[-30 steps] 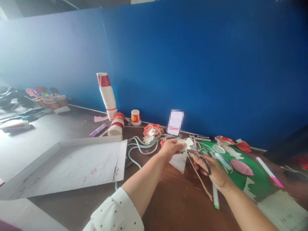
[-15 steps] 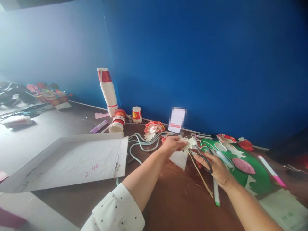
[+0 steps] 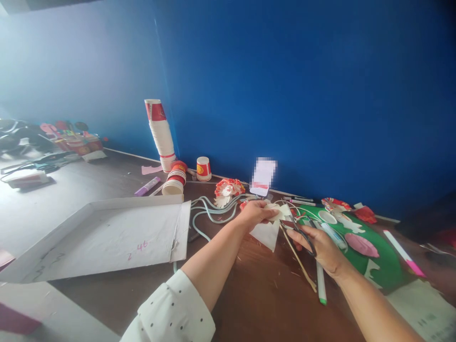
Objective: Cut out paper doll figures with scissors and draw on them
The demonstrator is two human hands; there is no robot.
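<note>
Grips pale paper piece point(image 3: 276, 212) between thumb and fingers of left hand point(image 3: 254, 213), closed on it, above brown table point(image 3: 256, 304) at centre. Holds scissors point(image 3: 308, 238) in right hand point(image 3: 322, 247), fingers closed around black handle. Points scissor blades away to far side, right beside paper piece; cannot tell whether blades touch it.

Shows white sheet point(image 3: 266, 235) just below paper piece, with thin stick point(image 3: 299, 262) and green-capped marker point(image 3: 321, 283) slanting toward near side. Shows green sheet point(image 3: 386, 270) to right, bearing pink piece point(image 3: 361, 245) and white paper scraps. Places pink-capped marker point(image 3: 404, 254) along its right side.

Shows shallow white tray point(image 3: 107, 237) at near left, marked in pink. Records pale cables point(image 3: 217, 219) between tray and left hand, with cut red-and-white cup point(image 3: 230, 187) beyond. Notes pale blurred card point(image 3: 262, 176) upright near blue wall point(image 3: 285, 95).

Finds tall cup stack point(image 3: 162, 137) tilted at far left of centre, short cup stack point(image 3: 174, 184) lying on its side nearby, and single cup point(image 3: 204, 169) upside down to right of both. Finds purple marker point(image 3: 147, 186) left of short stack.
</note>
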